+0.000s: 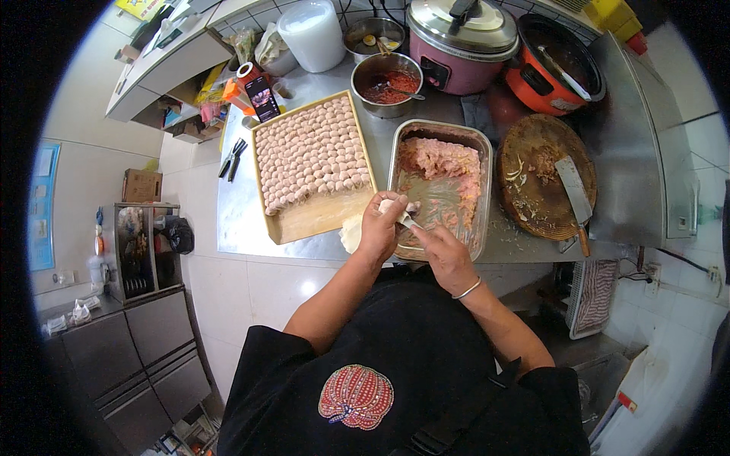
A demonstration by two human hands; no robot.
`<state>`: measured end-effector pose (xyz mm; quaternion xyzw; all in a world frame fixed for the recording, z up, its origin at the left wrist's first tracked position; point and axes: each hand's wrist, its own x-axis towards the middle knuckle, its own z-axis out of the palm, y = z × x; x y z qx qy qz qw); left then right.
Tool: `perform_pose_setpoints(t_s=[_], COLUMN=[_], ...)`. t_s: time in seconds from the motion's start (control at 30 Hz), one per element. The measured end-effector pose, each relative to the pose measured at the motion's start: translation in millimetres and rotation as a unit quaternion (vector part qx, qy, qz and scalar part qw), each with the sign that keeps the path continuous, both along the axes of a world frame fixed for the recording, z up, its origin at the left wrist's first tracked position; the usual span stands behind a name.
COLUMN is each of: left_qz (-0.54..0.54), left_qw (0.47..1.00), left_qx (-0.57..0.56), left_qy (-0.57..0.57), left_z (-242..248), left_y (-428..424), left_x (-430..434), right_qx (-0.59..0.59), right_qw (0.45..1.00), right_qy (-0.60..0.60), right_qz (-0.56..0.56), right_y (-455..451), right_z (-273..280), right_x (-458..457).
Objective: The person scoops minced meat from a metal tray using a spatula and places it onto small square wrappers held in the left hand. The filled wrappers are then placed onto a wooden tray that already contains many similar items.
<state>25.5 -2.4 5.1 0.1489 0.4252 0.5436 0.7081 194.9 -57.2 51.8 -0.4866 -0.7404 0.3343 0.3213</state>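
Observation:
My left hand (pixel 379 231) grips a stack of pale dough wrappers (pixel 351 233), whose loose edge sticks out on its left side. A thin, light-coloured filling stick (pixel 409 222) is pinched in my right hand (pixel 449 259), its far end meeting the dough at my left fingertips. Both hands hover over the near left corner of a metal pan (pixel 486 171). Pink minced-meat filling (pixel 442 157) is heaped along the pan's far and right sides. Left of it, rows of small filled wontons (pixel 311 151) cover most of a shallow wooden tray (pixel 308 219).
A round chopping block (pixel 522 194) with a cleaver (pixel 573 188) lies to the right. Behind stand a bowl of red sauce (pixel 388 88), a pink rice cooker (pixel 456 57) and an orange pot (pixel 527 85). A phone (pixel 262 98) leans beyond the tray; black-handled tools (pixel 232 159) lie left.

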Motion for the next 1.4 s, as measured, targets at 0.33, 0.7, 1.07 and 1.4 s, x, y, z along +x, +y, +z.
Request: perform_pose_setpoints(t_s=[0.33,0.7,1.07,1.4], left_qz=[0.114,0.231,0.216,0.248], left_qw=[0.982,0.949,0.771,0.757], left_qx=[-0.145,-0.123,-0.061,-0.082], left_qy=[-0.049,0.174,0.596,0.599], left_z=[-26.5,-134.0,-207.5,-185.4], left_y=[17.0,7.6,31.3,44.1], left_x=[-74.0,-158.2,-181.4,-160.4], right_qx=[-0.164,-0.208,-0.219,-0.226], right_qw=[0.981,0.973,0.971,0.969], right_qy=[0.103,0.094,0.07,0.001], right_qz=[0.001,-0.041,-0.072,-0.103], right_y=[-14.2,-23.3,-26.8,-33.9], right_z=[4.2,-36.3,-39.3,-52.8], right_x=[40.2,64.2,72.7,85.0])
